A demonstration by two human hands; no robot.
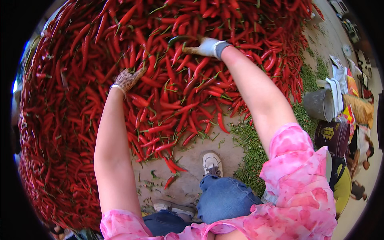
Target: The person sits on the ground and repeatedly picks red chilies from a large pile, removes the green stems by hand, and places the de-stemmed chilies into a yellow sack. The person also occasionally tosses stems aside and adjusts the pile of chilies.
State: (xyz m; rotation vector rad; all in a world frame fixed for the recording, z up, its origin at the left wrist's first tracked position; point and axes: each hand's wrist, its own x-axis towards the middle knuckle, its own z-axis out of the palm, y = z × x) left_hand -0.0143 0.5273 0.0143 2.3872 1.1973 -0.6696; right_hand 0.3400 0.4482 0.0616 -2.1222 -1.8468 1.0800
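Observation:
A large heap of red chili peppers (pixel 168 99) with green stems fills the ground before me. My left hand (pixel 127 79), in a brown-spotted glove with a white cuff, reaches into the heap, its fingertips touching peppers; whether it grips one I cannot tell. Up and to its right is my right hand (pixel 204 48), in a white glove with a grey cuff and brownish, soiled-looking fingers. Its thumb is spread from the fingers, and a dark curved thing (pixel 181 39) lies at the fingertips; whether that is held is unclear.
Green stems (pixel 255 156) lie scattered on the concrete floor (pixel 186 156) by my shoes. At the right stand a grey bucket (pixel 318 104), a dark maroon container (pixel 333 136) and several bags (pixel 358 109). Other people (pixel 364 150) are at the far right edge.

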